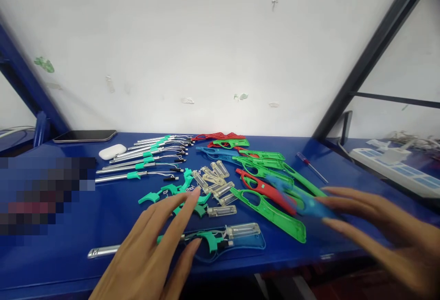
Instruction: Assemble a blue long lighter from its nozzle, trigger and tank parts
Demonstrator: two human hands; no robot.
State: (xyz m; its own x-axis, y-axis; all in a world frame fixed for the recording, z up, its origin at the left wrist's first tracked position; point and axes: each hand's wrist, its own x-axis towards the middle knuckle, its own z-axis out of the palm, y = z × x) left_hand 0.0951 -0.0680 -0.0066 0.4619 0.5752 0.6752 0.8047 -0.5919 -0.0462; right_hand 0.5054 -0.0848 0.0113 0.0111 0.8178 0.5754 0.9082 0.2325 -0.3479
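On the table's near side lies a blue lighter shell half (257, 241), bearing a clear fuel tank (243, 230), a green trigger (210, 240) and thin wires. A metal lighter tube (103, 251) runs left from it. My left hand (154, 245) spreads over the tube, thumb and fingers apart; whether it touches is unclear. My right hand (374, 226) pinches another blue shell half (311, 206), smeared by motion, above the green and red shells. Several loose fuel tanks (222, 211) and green triggers (150, 197) lie between my hands.
Several metal tubes with wires (137, 167) lie in rows at the left. Behind them are a white case (112, 152) and a phone (85, 136). Shell halves (271, 215) spread across the middle right. A screwdriver (312, 168) and a white power strip (395, 171) are farther right.
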